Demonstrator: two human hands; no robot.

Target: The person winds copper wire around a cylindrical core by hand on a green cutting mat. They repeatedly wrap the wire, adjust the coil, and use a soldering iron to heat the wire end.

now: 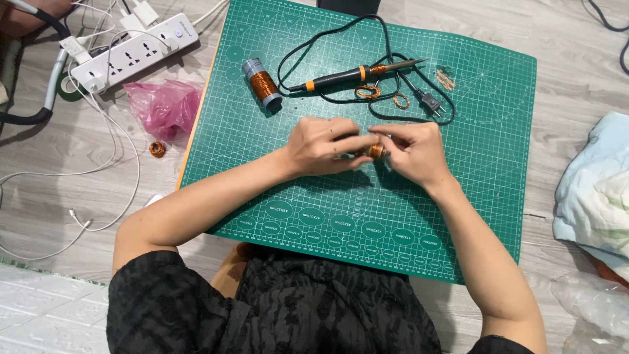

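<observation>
Copper coil (pixel 376 151) sits pinched between both your hands, low over the middle of the green cutting mat (pixel 485 183). Your left hand (pixel 321 145) has its fingers pressed together around one end, and your right hand (pixel 413 152) nips the other end with thumb and fingertips. Looks to me like the thin wire could slip and unwind if either grip eases off. Further out, the soldering iron (pixel 357 73) lies near the mat's far edge with its cord looped beside it, close enough to snag. A wire spool (pixel 263 82) stands to the left, with loose little coils (pixel 368 91) nearby.
</observation>
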